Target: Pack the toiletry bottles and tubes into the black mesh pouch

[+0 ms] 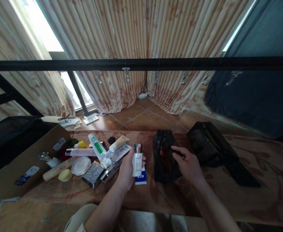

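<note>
My left hand (126, 170) is wrapped round a white cosmetic bottle (137, 163) with a shiny silver cap, held upright. Just beneath the bottle lies a blue and white packet (141, 179). My right hand (187, 164) pinches the right edge of a black mesh pouch (159, 170), which stands with its top open. Something red (163, 157) shows inside the pouch. Close to the left hand lies a pile of cosmetics: a beige tube (119, 143), a white and green tube (97, 147), a glittery silver compact (93, 174) and a round clear-lidded jar (81, 165).
A second black mesh pouch (204, 145) lies on the right of the patterned cloth (259, 158). At the left stands a cardboard box (18, 170) with black material over it. A dark rail (141, 64) with clips crosses in front of the curtains (122, 32).
</note>
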Demonstrator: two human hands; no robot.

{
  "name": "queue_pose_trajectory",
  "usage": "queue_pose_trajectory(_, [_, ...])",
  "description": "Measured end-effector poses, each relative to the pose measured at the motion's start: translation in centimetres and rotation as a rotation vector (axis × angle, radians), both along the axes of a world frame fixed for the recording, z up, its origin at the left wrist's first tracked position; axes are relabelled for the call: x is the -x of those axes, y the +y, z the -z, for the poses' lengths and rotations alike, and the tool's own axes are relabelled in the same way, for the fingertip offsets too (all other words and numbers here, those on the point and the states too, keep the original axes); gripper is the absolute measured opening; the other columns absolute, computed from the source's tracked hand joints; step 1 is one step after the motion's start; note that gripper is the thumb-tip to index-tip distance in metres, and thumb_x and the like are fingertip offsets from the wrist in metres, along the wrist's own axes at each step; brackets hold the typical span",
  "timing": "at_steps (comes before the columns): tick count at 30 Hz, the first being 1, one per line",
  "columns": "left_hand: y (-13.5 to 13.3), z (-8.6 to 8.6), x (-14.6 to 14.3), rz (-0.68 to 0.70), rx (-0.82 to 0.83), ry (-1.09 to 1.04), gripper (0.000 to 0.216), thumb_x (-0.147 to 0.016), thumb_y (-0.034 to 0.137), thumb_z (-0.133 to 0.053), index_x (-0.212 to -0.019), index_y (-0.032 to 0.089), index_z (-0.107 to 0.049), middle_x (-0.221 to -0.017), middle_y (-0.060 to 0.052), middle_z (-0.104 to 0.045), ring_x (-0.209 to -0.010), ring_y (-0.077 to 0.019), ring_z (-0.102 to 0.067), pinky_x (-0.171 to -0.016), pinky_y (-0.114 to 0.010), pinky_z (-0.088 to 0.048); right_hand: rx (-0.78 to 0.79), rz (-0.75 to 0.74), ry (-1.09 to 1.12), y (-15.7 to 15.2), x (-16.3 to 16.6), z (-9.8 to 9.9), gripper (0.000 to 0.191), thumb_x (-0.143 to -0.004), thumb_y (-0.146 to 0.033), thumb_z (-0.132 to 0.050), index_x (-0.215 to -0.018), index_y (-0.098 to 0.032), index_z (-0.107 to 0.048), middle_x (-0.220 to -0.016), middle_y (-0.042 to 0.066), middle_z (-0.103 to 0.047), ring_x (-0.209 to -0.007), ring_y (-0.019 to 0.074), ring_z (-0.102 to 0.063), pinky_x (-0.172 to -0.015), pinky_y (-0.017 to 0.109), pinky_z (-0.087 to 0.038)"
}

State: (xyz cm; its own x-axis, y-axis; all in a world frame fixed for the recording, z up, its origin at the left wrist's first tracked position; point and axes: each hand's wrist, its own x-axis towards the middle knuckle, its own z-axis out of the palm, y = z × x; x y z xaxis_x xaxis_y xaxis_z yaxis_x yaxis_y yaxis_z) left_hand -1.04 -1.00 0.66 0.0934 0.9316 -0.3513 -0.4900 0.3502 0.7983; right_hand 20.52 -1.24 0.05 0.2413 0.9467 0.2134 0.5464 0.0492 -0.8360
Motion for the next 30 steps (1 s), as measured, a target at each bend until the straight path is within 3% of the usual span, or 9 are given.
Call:
queue_pose_trajectory(7, [-0.03,-0.63,-0.14,-0.041,0.028,-0.081,0.041,-0.086,0.047,-0.049,-0.091,0.010,-0.065,-0.070,-0.006,-0.066,-0.053,-0.0110,-0.056,-0.051,-0.021,-0.044,0.018,-0.008,0.032,0.12,-0.15,0.14,0.033,-0.077,-0.033,-0.052,-0.102,-0.017,-0.067,-0.107,0.009,-0.066,-0.098,0.0226,-0.061,-0.088,0.037,-0.045])
queue_pose_trajectory(12, [-0.04,-0.66,-0.17,-0.047,0.030,-0.097,0.041,-0.081,0.050,-0.055,-0.088,0.011,-0.066,-0.069,-0.005,-0.066,-0.053,-0.0106,-0.056,-0.051,-0.020,-0.043,0.012,-0.011,0.040,0.22,-0.28,0.41,0.032,-0.077,-0.032,-0.053,-0.102,-0.017,-0.067,-0.107,0.009,-0.066,-0.099,0.0223,-0.061,-0.089,0.037,-0.045])
queue_pose_trajectory(20, [-0.17,-0.48,-0.18,-0.075,-0.065,0.027,0.044,-0.073,0.054,-0.064,-0.084,0.012,-0.061,-0.069,-0.002,-0.062,-0.055,-0.0098,-0.055,-0.053,-0.020,-0.044,0.006,-0.024,0.057,0.08,0.04,0.20,0.031,-0.078,-0.031,-0.053,-0.102,-0.018,-0.067,-0.108,0.008,-0.066,-0.099,0.0216,-0.061,-0.087,0.036,-0.045])
queue_pose_trajectory(30, [-0.35,-0.89,-0.08,-0.072,-0.108,0.156,0.037,-0.070,0.049,-0.068,-0.078,0.017,-0.051,-0.063,0.005,-0.053,-0.047,-0.0065,-0.049,-0.044,-0.017,-0.038,-0.011,-0.073,0.100,-0.03,0.20,0.07,0.038,-0.073,-0.018,-0.044,-0.101,-0.023,-0.068,-0.107,0.004,-0.064,-0.102,0.0189,-0.058,-0.093,0.035,-0.042])
